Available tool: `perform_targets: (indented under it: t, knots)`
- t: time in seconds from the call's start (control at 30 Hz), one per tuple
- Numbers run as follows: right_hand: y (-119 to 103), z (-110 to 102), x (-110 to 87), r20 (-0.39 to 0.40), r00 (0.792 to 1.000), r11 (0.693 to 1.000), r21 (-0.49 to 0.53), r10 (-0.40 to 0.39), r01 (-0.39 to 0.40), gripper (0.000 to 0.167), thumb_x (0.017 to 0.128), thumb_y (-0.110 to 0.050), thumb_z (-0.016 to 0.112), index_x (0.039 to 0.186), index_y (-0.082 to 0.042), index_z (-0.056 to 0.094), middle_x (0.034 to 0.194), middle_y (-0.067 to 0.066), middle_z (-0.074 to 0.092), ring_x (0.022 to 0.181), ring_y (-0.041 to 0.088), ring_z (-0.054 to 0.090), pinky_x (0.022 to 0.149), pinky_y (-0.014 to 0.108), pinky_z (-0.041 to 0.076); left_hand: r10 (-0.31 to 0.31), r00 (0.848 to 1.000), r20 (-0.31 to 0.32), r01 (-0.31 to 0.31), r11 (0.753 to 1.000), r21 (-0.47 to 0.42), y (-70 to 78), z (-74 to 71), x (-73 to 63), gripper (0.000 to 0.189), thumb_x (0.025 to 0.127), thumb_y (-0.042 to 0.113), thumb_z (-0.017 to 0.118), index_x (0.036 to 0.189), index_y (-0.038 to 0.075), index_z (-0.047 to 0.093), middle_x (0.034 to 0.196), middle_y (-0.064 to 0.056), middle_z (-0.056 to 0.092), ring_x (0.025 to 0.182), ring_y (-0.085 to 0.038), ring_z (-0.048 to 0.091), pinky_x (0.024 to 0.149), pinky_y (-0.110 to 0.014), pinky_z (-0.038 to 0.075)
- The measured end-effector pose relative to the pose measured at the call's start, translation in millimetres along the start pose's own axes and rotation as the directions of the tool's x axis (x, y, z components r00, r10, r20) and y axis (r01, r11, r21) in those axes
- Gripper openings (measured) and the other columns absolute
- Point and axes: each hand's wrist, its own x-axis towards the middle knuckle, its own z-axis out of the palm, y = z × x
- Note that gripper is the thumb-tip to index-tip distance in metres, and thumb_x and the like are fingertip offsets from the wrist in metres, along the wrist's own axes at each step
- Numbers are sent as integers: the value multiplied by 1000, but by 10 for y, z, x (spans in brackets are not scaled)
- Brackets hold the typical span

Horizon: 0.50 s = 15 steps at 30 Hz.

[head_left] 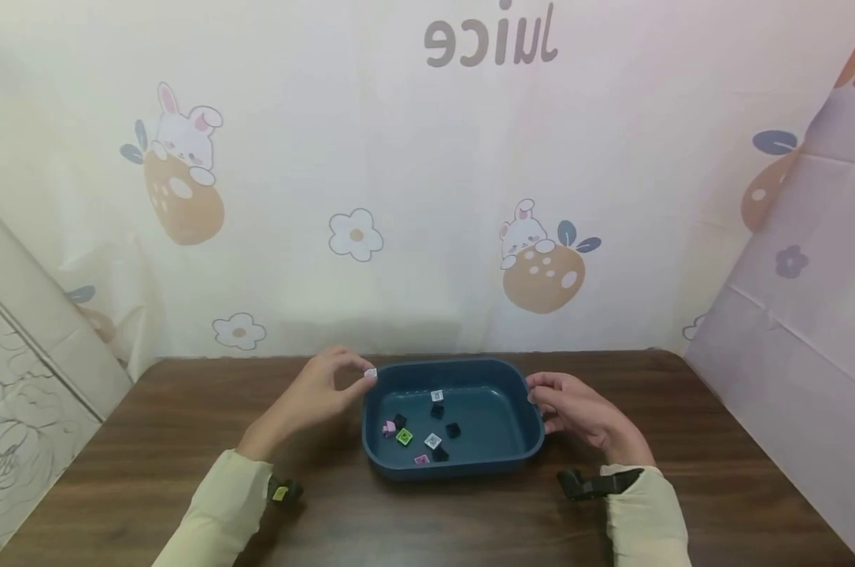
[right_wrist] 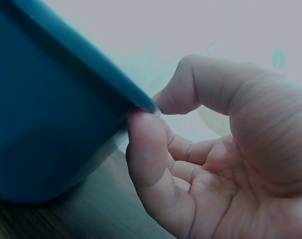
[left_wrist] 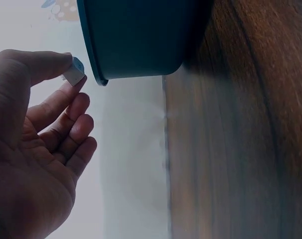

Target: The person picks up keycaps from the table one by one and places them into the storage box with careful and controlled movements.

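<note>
My left hand (head_left: 321,391) pinches a small white block (head_left: 371,373) between thumb and forefinger, just outside the left rim of a dark blue-green plastic basin (head_left: 456,472). Seen from the left wrist, the block (left_wrist: 74,73) has a bluish round patch on one face, and the other fingers of the hand (left_wrist: 46,134) are loosely bent. On the opposite side, my right hand (head_left: 576,409) grips the basin's right rim, thumb and forefinger meeting at the edge (right_wrist: 141,102). Inside the basin lie several small square pieces: white (head_left: 433,441), black (head_left: 453,430), green (head_left: 404,436) and pink (head_left: 422,459).
The basin stands on a dark wooden table (head_left: 427,520), near its back edge. Behind it hangs a pale printed cloth (head_left: 427,299) with rabbits and fruit, and another cloth (head_left: 817,315) closes off the right side. Dark straps with mounts (head_left: 597,482) sit on both wrists.
</note>
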Motion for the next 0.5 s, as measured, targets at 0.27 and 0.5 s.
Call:
perform_targets:
  t: [0.27,0.5]
  knots:
    - [-22,1,7,2,1000,1000,1,0,0,40,104,-13,52,136,11,48,97,3,68,77,11,68,70,25,63,1,1000,-13,-1,1000,-1,38,23,22,22,98,37,75,117,26,77,118,6,70,117,-18,63,105,-51,58]
    - [-17,0,8,4,1000,1000,0,2,-2,39,105,-13,51,135,10,49,98,3,69,80,12,69,70,25,63,21,1000,-4,-21,1000,-3,105,33,59,22,98,36,75,117,25,78,120,5,71,119,-19,62,106,-52,57]
